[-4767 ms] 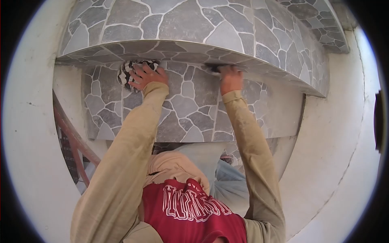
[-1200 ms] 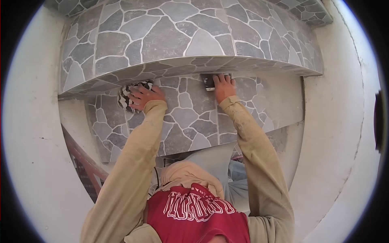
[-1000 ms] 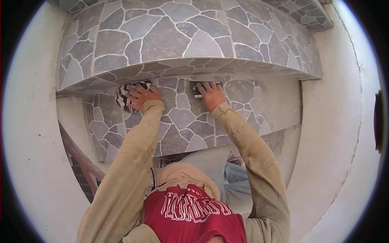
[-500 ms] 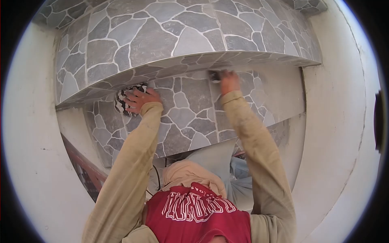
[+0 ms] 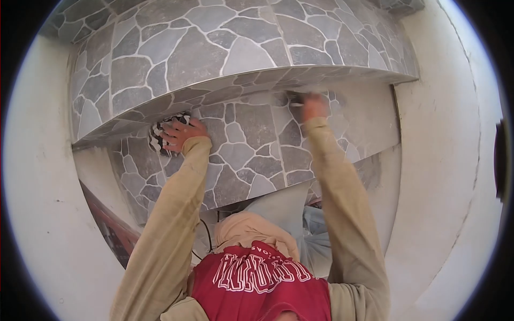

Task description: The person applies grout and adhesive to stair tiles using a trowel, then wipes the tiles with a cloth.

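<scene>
My left hand [image 5: 182, 134] lies with spread fingers over a black-and-white patterned cloth [image 5: 157, 140], pressed on the stone-patterned step [image 5: 234, 152] near its back left. At the back right of the same step is my right hand [image 5: 315, 106], smeared by motion. A dark object [image 5: 294, 98] shows at its fingers, close to the base of the riser; its shape is too blurred to name. Grey dust or paste covers the step's right part, around my right hand.
A higher stone-patterned step [image 5: 214, 43] curves out above the hands. Pale walls [image 5: 439, 160] stand on both sides. A reddish-brown board [image 5: 110, 219] leans at the lower left, and a black cable [image 5: 207, 232] hangs below the step's front edge.
My right hand and the dark object have moved slightly to the right along the step. My left hand stays on the cloth, and the whole view has shifted a little.
</scene>
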Motion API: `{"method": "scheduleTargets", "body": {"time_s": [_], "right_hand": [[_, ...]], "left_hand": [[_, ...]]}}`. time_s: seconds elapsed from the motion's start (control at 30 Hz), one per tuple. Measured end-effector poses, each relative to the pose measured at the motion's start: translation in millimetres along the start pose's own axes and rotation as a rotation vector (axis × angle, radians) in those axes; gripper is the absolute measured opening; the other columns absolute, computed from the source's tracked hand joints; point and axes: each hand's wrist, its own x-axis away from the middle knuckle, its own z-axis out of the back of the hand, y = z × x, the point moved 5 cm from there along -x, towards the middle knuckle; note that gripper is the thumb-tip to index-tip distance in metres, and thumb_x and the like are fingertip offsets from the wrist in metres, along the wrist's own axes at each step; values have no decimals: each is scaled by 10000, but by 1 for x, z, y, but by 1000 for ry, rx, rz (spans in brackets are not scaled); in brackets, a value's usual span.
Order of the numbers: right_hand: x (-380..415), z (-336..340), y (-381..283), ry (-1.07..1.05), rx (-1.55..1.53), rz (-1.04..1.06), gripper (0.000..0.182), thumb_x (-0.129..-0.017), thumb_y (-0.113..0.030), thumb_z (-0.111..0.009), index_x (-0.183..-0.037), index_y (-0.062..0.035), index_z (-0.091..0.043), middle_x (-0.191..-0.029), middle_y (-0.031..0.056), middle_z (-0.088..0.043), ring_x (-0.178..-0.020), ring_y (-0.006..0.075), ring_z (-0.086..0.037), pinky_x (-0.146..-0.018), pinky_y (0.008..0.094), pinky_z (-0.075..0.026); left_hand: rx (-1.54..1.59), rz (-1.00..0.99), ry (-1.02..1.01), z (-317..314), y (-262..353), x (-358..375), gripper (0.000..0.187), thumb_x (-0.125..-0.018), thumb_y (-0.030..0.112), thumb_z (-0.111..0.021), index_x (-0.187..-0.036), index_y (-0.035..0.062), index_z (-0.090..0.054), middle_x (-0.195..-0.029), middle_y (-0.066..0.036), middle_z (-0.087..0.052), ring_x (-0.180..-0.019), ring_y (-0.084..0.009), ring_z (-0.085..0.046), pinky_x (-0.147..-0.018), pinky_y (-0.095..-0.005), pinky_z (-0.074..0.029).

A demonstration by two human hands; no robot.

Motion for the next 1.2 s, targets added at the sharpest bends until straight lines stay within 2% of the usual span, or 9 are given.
{"method": "scheduleTargets", "body": {"time_s": [0.03,0.1,0.2,0.3,0.43,0.57,0.87,1.07,1.2], "right_hand": [[-4,5,39,-226,155,-102,214,-864,-119,-528,-1019,-116,-676,-1022,100,-662,-1003,307,-613,-829,449,-489],[3,56,62,-64,142,-45,215,-837,-132,-562,-1018,-150,-678,-987,61,-662,-996,281,-603,-827,420,-459],[-4,104,7,81,-79,256,221,-794,-129,-589,-994,-174,-672,-947,29,-648,-969,258,-594,-809,412,-428],[-25,136,-64,258,-172,285,219,-763,-124,-597,-965,-174,-667,-919,21,-631,-958,244,-588,-784,423,-419],[-23,48,-83,205,-56,417,196,-745,-107,-614,-926,-164,-663,-903,21,-628,-958,249,-590,-804,432,-428],[-28,53,-84,3,-45,341,156,-789,-132,-584,-923,-159,-660,-935,22,-637,-983,245,-590,-825,450,-433],[-25,75,-115,136,-231,233,201,-845,-197,-534,-980,-160,-677,-979,4,-639,-1015,232,-580,-850,450,-418],[-23,65,-144,-17,-132,316,202,-826,-190,-559,-971,-172,-699,-975,4,-642,-1017,221,-580,-847,432,-411],[-20,63,-146,123,-69,323,189,-823,-181,-561,-948,-174,-703,-966,6,-643,-1005,226,-578,-840,439,-411]], "left_hand": [[5,-7,45,2,-1,-1,597,-837,444,-558,-1284,51,-515,-1480,-200,-398,-1380,-426,-325,-1052,-695,-249],[9,3,31,5,0,-3,595,-834,442,-557,-1282,52,-521,-1479,-202,-401,-1376,-426,-330,-1046,-690,-255],[6,14,34,10,-2,-1,589,-830,438,-556,-1277,55,-533,-1476,-207,-406,-1372,-427,-334,-1033,-683,-266],[18,15,49,9,-1,-1,590,-826,434,-558,-1281,59,-538,-1477,-210,-406,-1375,-430,-331,-1032,-683,-266],[53,19,6,9,-3,1,604,-825,432,-565,-1306,68,-530,-1492,-207,-389,-1390,-431,-310,-1051,-701,-235],[80,24,4,10,-3,-3,583,-841,429,-559,-1305,76,-534,-1494,-208,-379,-1405,-431,-282,-1061,-703,-224],[65,8,-24,10,-8,1,598,-848,425,-543,-1321,61,-519,-1506,-203,-363,-1399,-442,-285,-1059,-707,-219],[95,28,-47,11,-2,-3,615,-843,418,-543,-1344,64,-504,-1525,-208,-336,-1415,-449,-255,-1078,-710,-185],[44,23,-19,9,0,-1,613,-847,442,-543,-1322,57,-510,-1514,-209,-350,-1414,-441,-269,-1074,-697,-209]]}}
